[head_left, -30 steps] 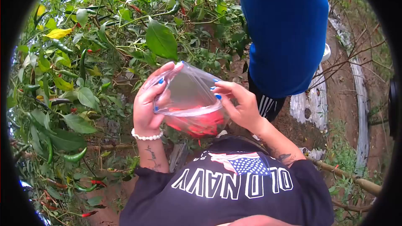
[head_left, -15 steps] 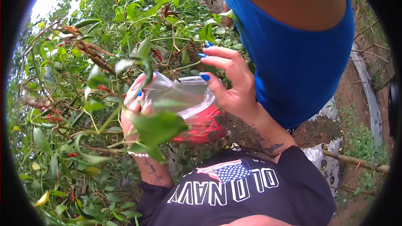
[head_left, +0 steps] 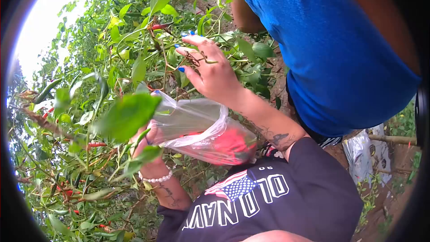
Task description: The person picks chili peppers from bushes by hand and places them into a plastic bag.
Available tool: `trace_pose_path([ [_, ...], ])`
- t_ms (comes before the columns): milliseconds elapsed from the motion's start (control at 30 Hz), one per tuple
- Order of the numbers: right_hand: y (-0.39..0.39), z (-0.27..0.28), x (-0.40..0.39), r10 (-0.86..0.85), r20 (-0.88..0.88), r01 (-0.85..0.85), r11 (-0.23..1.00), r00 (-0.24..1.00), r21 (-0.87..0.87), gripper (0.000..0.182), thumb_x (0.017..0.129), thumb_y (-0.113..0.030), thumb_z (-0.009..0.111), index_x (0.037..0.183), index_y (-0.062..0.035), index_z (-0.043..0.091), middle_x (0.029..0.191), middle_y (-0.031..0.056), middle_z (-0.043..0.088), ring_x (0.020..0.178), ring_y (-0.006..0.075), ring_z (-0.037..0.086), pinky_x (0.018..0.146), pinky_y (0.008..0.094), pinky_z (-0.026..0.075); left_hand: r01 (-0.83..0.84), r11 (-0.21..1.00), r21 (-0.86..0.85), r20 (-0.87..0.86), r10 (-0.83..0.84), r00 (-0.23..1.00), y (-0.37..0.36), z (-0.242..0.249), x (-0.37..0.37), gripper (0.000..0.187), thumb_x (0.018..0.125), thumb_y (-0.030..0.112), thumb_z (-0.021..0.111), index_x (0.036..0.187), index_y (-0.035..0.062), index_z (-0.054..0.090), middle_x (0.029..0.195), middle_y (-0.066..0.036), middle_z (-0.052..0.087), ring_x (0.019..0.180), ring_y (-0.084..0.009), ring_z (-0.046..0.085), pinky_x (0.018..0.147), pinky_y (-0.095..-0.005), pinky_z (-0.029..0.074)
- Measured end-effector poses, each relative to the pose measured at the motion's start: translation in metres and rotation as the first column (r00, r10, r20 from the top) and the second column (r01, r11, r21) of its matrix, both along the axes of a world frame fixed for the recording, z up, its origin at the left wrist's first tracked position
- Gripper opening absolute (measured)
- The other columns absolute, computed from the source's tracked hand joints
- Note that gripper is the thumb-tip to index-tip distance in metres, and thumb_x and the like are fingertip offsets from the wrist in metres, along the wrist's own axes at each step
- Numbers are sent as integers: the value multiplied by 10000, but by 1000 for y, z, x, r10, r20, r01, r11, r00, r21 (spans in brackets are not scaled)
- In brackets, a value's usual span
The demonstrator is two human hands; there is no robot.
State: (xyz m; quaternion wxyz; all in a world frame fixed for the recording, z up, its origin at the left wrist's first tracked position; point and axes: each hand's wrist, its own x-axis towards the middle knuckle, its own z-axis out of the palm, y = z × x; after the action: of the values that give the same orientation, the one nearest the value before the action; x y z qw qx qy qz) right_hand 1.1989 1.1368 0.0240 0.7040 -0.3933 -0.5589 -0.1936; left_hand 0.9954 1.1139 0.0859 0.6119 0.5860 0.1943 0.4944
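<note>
A clear plastic bag point(head_left: 188, 118) with red chili peppers point(head_left: 233, 145) inside hangs open-mouthed in front of my chest. My left hand point(head_left: 151, 135), with a pearl bracelet at its wrist, grips the bag's left edge; blurred green leaves partly cover it. Above the bag, my right hand point(head_left: 208, 65) reaches among the plant stems with its fingers apart and blue nails showing. Thin stems cross in front of its fingers, and nothing is visibly held in it. A red chili point(head_left: 160, 26) hangs on the plant just beyond its fingertips.
Another person in a blue shirt point(head_left: 331, 49) stands close at the right. Chili plants point(head_left: 67, 152) with red and green fruit fill the left side. Silvery ground sheeting point(head_left: 359, 157) and a wooden stick point(head_left: 392, 139) lie at the lower right.
My right hand has moved up and left, away from the bag's mouth into the stems. The bag has opened out to view below it. The blue-shirted person appears further right and lower.
</note>
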Motion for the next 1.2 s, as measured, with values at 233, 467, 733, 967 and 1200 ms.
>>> trace_pose_path([
  [233, 14, 2, -2, -10, -17, 11, 999, 1000, 43, 488, 677, -145, 640, 1144, -107, 506, 1208, 97, 402, 1128, 296, 392, 956, 402, 328, -39, 993, 112, -153, 56, 987, 29, -6, -23, 834, 663, 122, 691, 1319, 37, 184, 1196, -206, 443, 1047, -260, 491, 915, -362, 406],
  [467, 13, 14, 11, -10, 7, 9, 980, 1000, 198, 469, 685, -138, 654, 1124, -91, 497, 1199, 113, 404, 1135, 312, 385, 950, 413, 333, -48, 965, 257, -206, 103, 973, -25, 8, 5, 552, 812, 134, 493, 1310, 36, 276, 1251, -100, 421, 1102, -202, 439, 934, -328, 352],
  [733, 10, 5, 20, -60, 44, 53, 987, 997, 149, 508, 696, -145, 641, 1165, -105, 450, 1237, 135, 366, 1172, 336, 348, 972, 433, 306, -144, 981, 133, -135, 162, 978, -29, 3, 11, 513, 824, 106, 480, 1299, 47, 297, 1228, -107, 439, 1105, -228, 443, 934, -359, 361],
  [967, 33, 5, 21, -115, 51, 104, 977, 992, 189, 545, 719, -178, 632, 1198, -66, 398, 1245, 150, 351, 1174, 349, 342, 969, 428, 307, -107, 989, 107, -77, 116, 990, -17, 1, 16, 566, 843, 117, 477, 1331, 68, 195, 1140, -151, 506, 1047, -250, 489, 916, -393, 381],
  [1200, 36, -14, 27, -95, 12, 91, 978, 995, 187, 685, 708, -514, 596, 1203, -83, 398, 1252, 132, 381, 1176, 318, 361, 999, 497, 152, -295, 955, 32, -80, 297, 952, -39, -23, 27, 609, 822, 94, 500, 1347, 131, 192, 1155, -143, 492, 1062, -257, 477, 911, -391, 385],
])
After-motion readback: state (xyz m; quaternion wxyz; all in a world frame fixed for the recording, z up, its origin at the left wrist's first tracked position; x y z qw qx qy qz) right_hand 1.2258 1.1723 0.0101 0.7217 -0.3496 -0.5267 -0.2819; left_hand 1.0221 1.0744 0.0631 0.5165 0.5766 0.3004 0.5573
